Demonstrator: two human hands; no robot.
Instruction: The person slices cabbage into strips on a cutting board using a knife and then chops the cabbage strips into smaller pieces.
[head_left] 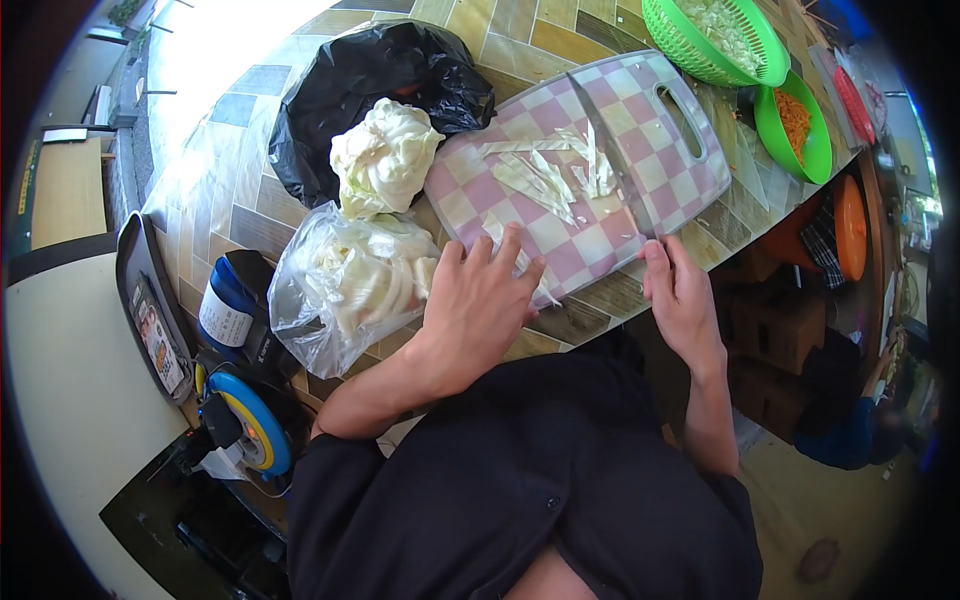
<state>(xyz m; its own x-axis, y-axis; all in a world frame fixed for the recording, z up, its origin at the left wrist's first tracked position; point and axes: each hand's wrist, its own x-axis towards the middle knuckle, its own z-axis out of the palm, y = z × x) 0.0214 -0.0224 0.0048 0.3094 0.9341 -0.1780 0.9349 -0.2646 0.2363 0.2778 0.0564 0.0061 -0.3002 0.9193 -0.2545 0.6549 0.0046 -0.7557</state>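
My right hand (pixel 680 297) is closed around the handle of a kitchen knife (pixel 612 140), whose long blade lies across a pink-and-white checked cutting board (pixel 560 100). Pale cabbage strips (pixel 540 185) lie on the board left of the blade. My left hand (pixel 478 315) rests at the board's near left edge, fingers spread, with a few cabbage shreds beside and partly under them. Just beyond it is a clear plastic bag (pixel 345 285) of cabbage pieces. A large pale cabbage head (pixel 383 158) sits behind that, against a black plastic bag (pixel 310 110).
At the far right, a green colander (pixel 775 65) holds chopped pale vegetable, beside a green bowl (pixel 822 150) of shredded orange vegetable. A blue roll-like item (pixel 225 305) and a black tray (pixel 150 300) are on the left. Someone in blue appears at lower right.
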